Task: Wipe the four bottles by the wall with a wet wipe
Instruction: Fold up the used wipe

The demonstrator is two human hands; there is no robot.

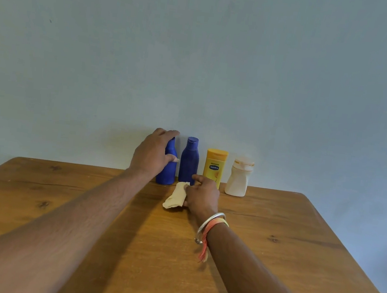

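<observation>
Your table [297,242] ran up to the wall [198,50], and along its far edge the four bottles stood upright in a row against that wall: two blue ones on the left, the yellow bottle [215,165] next, the cream bottle [238,179] at the right end.

Your left hand [152,156] was the one on the job. Its arm stretched forward and its grip was closed round the neck and shoulder of the left blue bottle [169,170], thumb on the near side, fingers over the cap. That bottle's long axis was vertical, its base apparently on the table.

Your right hand [202,195] sat lower and nearer to you, just in front of the second blue bottle [189,160], its grip pinched on the wet wipe [175,196], which hung crumpled off to the left with its lower end near or on the table; I could not tell which.

So the wipe lay just below and to the right of the held bottle. In my judgement, wiping had yet to start, and the short move up and left belonged to your right hand.
</observation>
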